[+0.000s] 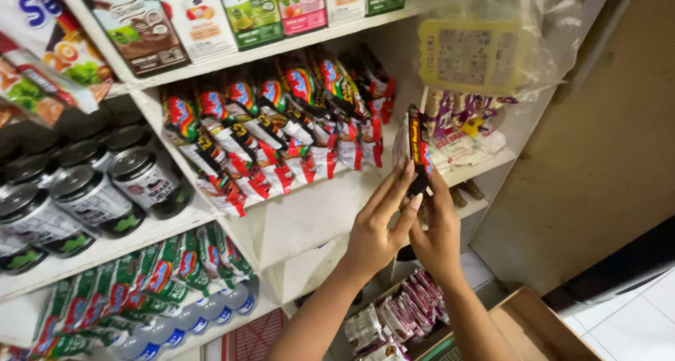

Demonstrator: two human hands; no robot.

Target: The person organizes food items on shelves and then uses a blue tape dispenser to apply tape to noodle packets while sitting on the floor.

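Observation:
Both my hands hold up one thin black-and-red snack packet [420, 145], seen edge-on in front of a white shelf. My left hand [377, 227] has its fingers stretched along the packet's lower left side. My right hand [437, 238] grips the packet's bottom end from the right. Just left of the packet, a row of several like red, black and white snack packets [281, 132] stands upright on the white shelf [309, 213].
Drink cartons [211, 16] line the top shelf. Dark cans [91, 192] and sachet strips [140, 280] fill the left shelves. A clear bag with a yellow pack [474, 52] hangs at the right. An open cardboard box [520, 326] and wrapped sweets [397, 315] sit below.

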